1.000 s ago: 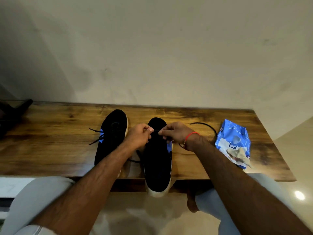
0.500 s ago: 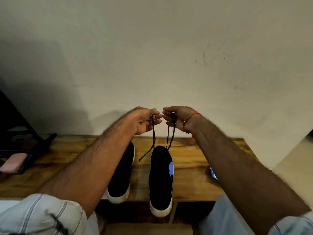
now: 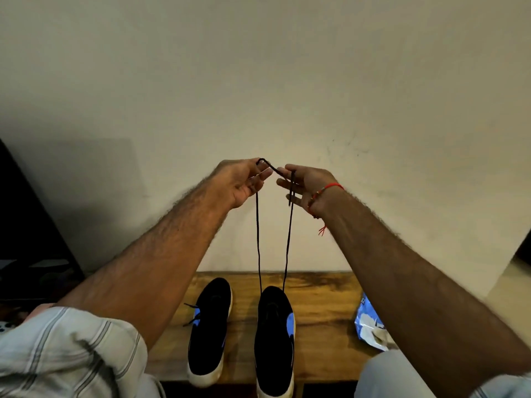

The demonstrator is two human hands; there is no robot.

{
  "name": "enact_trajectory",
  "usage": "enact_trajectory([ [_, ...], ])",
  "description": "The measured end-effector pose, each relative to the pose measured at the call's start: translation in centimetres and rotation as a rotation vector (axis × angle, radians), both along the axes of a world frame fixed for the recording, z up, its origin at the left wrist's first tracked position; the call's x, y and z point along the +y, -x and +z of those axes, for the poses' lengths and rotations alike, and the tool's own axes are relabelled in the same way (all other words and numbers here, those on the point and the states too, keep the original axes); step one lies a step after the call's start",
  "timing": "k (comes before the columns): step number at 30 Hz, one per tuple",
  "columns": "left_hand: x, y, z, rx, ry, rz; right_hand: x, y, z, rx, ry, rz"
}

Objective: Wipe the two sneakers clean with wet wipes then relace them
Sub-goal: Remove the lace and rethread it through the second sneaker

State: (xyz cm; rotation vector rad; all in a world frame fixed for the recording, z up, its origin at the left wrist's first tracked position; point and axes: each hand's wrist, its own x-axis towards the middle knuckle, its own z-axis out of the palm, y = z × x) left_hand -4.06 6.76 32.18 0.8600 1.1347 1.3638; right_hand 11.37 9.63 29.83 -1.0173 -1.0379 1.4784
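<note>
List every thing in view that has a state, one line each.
Left hand: raised, pinching the black shoelace.
Right hand: raised, pinching the shoelace.
Right black sneaker with white sole: on the wooden bench, lace pulled up taut.
Left black sneaker: on bench, lace ends loose.
Blue wipes pack: lying on bench.

Two sneakers [image 3: 211,326] [image 3: 274,337] in matt black cloth, perhaps suede, with smooth pale rubber soles, thin dark woven lace [image 3: 258,239], wooden bench [image 3: 324,305] with visible grain and slight sheen, glossy blue plastic wipes packet [image 3: 369,326], matt plastered wall [image 3: 258,81], striped cloth sleeve [image 3: 66,349]
</note>
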Motion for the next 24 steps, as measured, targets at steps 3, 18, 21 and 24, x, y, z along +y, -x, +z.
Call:
enact_trajectory([
  [3,-0.5,-0.2,0.9,0.046,-0.054,0.049,-0.8,0.1,1.2,-0.169,-0.102,-0.043],
  [18,-0.4,-0.6,3.0,0.435,-0.228,0.23,-0.1,2.6,4.8,-0.48,-0.574,-0.308],
  [21,-0.2,-0.7,2.8,0.427,-0.223,0.226,0.1,2.8,4.8,-0.498,-0.574,-0.309],
  [24,0.0,-0.7,2.6,0.432,-0.226,0.22,0.4,2.8,4.7,-0.506,-0.567,-0.317],
])
